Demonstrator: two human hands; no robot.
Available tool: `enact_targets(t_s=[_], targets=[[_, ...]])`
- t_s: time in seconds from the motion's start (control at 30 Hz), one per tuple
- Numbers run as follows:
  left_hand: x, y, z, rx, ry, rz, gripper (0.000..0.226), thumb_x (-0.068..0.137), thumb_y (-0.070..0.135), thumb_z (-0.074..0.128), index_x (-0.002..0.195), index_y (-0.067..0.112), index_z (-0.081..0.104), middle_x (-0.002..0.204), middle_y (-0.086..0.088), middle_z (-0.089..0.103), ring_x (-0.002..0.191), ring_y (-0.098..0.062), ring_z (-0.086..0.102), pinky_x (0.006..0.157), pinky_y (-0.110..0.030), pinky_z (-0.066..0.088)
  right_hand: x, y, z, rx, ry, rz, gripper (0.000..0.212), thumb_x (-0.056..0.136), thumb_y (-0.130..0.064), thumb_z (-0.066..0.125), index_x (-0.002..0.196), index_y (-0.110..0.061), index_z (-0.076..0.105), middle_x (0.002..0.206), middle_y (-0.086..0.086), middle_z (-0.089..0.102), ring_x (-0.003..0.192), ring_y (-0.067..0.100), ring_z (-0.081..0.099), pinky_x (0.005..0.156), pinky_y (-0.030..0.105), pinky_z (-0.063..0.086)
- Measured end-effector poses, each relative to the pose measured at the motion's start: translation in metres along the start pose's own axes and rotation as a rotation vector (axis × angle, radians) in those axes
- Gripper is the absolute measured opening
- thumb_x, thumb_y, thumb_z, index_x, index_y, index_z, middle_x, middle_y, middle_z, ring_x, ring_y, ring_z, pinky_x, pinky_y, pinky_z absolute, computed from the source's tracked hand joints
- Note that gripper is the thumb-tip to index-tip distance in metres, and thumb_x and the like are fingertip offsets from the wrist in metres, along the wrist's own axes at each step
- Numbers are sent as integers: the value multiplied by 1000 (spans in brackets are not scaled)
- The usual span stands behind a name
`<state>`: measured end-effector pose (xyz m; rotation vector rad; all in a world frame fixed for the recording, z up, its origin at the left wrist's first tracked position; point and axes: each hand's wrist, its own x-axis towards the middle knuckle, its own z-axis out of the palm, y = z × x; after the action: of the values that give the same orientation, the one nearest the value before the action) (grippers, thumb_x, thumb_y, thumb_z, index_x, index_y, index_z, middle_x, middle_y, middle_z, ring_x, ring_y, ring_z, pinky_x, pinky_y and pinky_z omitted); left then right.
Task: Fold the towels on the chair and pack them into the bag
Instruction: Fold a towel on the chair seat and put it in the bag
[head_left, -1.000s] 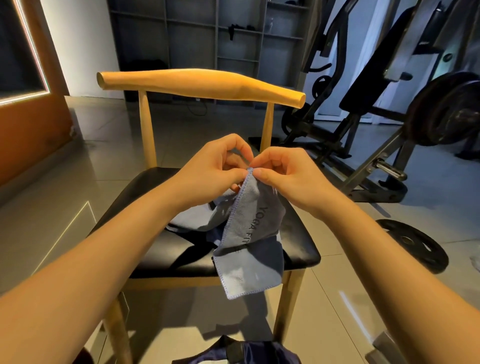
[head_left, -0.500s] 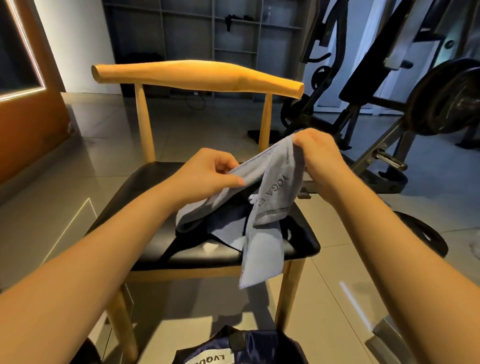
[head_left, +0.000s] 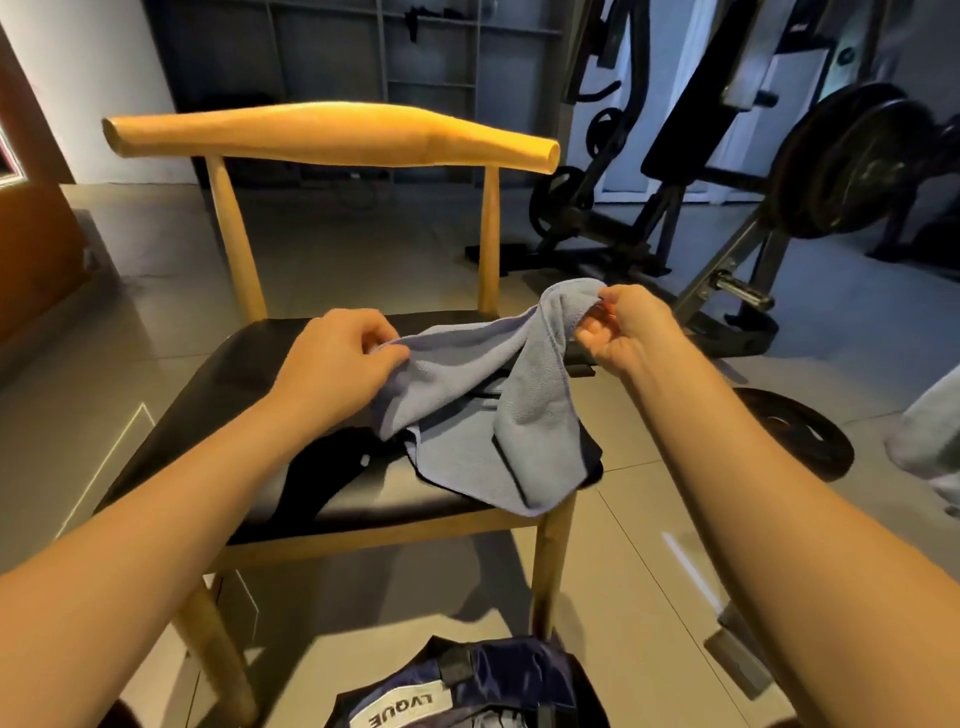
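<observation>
Overall: dim room, warm on the near things and cool blue-grey toward the gym machine (head_left: 727, 156) at back right.
Source: from above, toward the left; the chair backrest (head_left: 332, 132) glows bright orange-yellow along its top.
Shadows: dark patch on the floor (head_left: 623, 545) under the chair; shaded folds in the towel (head_left: 467, 415).
Glare: 1 pale streak on the tiles at lower right; dull sheen on the black seat (head_left: 223, 395).
Blur: towel hem and bag (head_left: 467, 680) smeared — fine detail soft throughout.
Distortion: wide-angle — forearms (head_left: 130, 597) swell at the 2 lower corners, and straight lines bow near the edges.
</observation>
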<state>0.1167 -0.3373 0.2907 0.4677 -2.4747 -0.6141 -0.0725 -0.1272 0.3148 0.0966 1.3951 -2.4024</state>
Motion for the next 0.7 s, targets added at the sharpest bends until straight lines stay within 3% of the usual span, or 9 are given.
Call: enact_targets(t_s=[0.07,0.17,0.27,0.37,0.47,0.53,0.6,0.67,0.7], targets=[[-12,22,11,-92,92,76,11,94,27,68,100,25,59,69,6,64,68,-18,62,66,-37,50,-2,3,1,-14,-2,2,32,104,-3,45,133,3,57,118,22,70,98,33,73,65,43,63],[-37,57,37,-12,18,320,16,96,20,61,103,23,47,74,6,60,68,-21,56,62,-39,42,-4,2,0,-22,-9,-7,30,104,-2,45,131,3,57,116,22,71,96,32,73,73,44,63],[-55,76,68,-35,-44,464,6,94,14,55,97,18,54,81,-1,60,72,-26,55,61,-46,46,-3,3,-5,-41,3,-6,30,104,-2,44,131,3,57,103,21,71,84,30,72,66,42,63],[-61,91,96,-24,-31,531,12,88,13,59,98,14,65,90,-5,63,81,-27,57,61,-42,48,-1,8,-19,-91,41,32,34,104,-4,44,135,4,56,101,20,69,83,30,71,57,40,62],[-60,105,124,71,-118,545,16,87,10,66,101,12,72,94,-10,62,90,-32,59,68,-44,51,1,10,-36,-78,49,54,32,106,-5,41,133,3,55,97,20,67,84,31,68,79,45,60],[-59,112,139,124,-179,490,15,95,26,64,98,13,71,96,-7,60,96,-28,57,74,-40,48,5,7,-45,-55,38,67,26,106,-4,41,126,3,56,95,21,68,89,33,69,90,46,56],[-58,116,150,222,-201,462,32,93,46,67,99,14,68,99,-5,58,99,-22,53,79,-38,47,9,3,-48,-32,29,80,22,105,-3,42,120,3,56,98,22,68,106,37,69,97,47,55],[-55,118,157,328,-222,456,39,88,47,73,105,14,64,107,-6,57,105,-24,51,85,-38,45,12,0,-49,-15,14,86,19,106,-4,42,112,4,58,102,22,67,113,37,67,102,49,52],[-53,120,158,375,-233,456,38,89,43,74,109,13,63,111,-7,57,108,-26,51,87,-38,45,12,-1,-49,-12,3,89,18,105,-3,42,106,5,59,100,21,67,107,36,69,102,49,52]])
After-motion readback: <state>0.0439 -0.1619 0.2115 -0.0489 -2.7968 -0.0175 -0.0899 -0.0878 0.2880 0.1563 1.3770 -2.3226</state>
